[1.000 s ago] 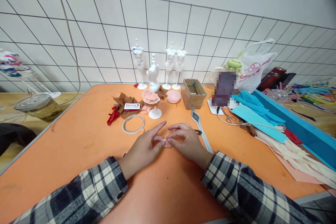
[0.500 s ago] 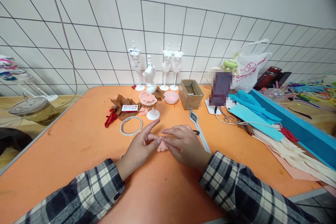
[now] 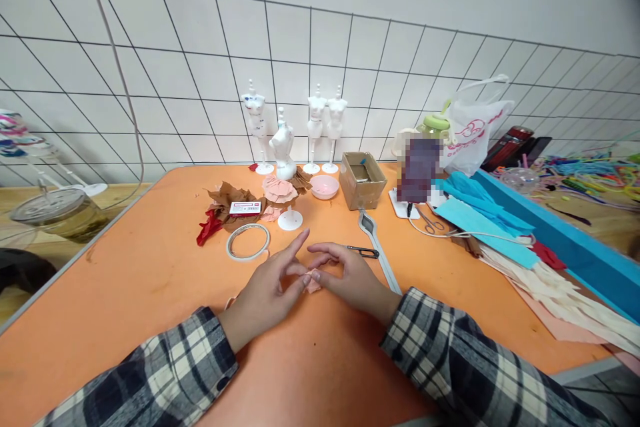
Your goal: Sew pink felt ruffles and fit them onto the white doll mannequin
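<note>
A small piece of pink crepe paper (image 3: 313,284) is pinched between my two hands above the orange table. My left hand (image 3: 273,290) grips its left side with thumb and fingers, the index finger stretched up and away. From the right, my right hand (image 3: 353,283) holds the same piece, its thumb on the near side and its fingers curved behind. Just beyond my right hand lie black thread snips (image 3: 363,251). Farther back, a white mini dress form (image 3: 283,147) wears a ruffled pink paper skirt (image 3: 279,189).
A roll of tape (image 3: 248,241), a small box (image 3: 245,208) on brown crepe paper, a pink bowl (image 3: 325,187) and a cardboard box (image 3: 363,180) stand behind my hands. Right of them are a grey strap-like strip (image 3: 383,250), scissors (image 3: 433,220), and blue paper sheets (image 3: 490,230).
My right hand has turned and drawn back, its thumb now on the paper and the thread snips uncovered. The pink paper looks more gathered than before.
</note>
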`<state>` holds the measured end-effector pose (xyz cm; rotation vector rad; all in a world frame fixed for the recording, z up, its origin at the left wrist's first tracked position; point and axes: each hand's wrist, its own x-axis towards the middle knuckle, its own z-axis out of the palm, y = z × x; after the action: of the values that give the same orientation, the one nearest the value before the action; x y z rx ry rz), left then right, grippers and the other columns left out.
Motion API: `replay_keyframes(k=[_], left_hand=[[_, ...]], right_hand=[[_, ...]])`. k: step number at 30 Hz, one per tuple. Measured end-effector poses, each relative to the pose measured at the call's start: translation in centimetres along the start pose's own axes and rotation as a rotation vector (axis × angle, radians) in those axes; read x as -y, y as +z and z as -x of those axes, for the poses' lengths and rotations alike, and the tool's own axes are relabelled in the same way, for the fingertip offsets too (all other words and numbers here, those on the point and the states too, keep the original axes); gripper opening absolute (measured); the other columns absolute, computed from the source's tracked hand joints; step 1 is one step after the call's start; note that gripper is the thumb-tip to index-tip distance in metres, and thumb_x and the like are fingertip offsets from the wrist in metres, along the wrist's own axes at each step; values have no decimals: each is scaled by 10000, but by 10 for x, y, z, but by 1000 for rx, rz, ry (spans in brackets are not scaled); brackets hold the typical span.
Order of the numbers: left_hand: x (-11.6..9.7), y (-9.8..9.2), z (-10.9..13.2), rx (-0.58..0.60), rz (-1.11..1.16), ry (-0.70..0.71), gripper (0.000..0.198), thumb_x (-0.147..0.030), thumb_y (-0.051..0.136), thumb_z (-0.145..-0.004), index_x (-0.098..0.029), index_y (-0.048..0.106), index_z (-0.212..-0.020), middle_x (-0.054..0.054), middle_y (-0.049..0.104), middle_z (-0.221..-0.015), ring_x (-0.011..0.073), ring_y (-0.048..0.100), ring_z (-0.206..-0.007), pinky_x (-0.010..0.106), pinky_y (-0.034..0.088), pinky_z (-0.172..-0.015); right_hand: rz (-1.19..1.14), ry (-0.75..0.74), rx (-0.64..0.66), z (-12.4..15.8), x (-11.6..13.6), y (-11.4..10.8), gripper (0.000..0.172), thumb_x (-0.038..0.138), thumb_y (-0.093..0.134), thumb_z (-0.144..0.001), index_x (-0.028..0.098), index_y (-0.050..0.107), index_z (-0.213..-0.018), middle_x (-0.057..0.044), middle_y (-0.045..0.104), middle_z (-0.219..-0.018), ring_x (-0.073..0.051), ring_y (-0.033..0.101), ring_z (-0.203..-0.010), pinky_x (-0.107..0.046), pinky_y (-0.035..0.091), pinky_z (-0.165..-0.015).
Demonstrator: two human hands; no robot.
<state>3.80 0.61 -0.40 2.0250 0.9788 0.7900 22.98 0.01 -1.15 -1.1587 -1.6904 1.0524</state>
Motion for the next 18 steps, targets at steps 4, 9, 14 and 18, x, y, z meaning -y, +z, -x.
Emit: replay_keyframes(k=[4,9,14,18], left_hand=[[3,2,-1,41,16,-23,665,-293,480,-939,-237,162,-1520,29,715,-928,183,630,-892,332,430,-888],[-1,0,-5,21,462,-152,730,-333,561,-910,-199,169,-1511,31,700,-832,164,612,-785,304,431,-796],[-8,1,-5,112,986,-255,958,-315,693,-835,-214,37,-1525,-32,634,-686,114,558,-648,267,393,-709],[-4,2,-3,188,1174,-417,911,-249,773,-754,-255,236,-1490,-18,634,-727,101,563,-639,246,405,-663]], right_hand=[[-143,65,-19,-2,-3,1,407,212,669,-760,197,574,-1156,6,632,-787,-157,613,-762,-326,489,-763],[-436,85,51,-2,-2,-9,322,390,512,-906,224,596,-1170,-20,632,-860,-135,581,-733,-302,472,-728],[-453,-7,79,-5,-5,-7,265,366,682,-809,239,680,-1041,-42,632,-1063,-159,587,-954,-299,471,-846],[-476,-24,166,-5,-2,1,230,429,721,-768,206,716,-822,-55,668,-1031,-189,622,-970,-341,487,-883]])
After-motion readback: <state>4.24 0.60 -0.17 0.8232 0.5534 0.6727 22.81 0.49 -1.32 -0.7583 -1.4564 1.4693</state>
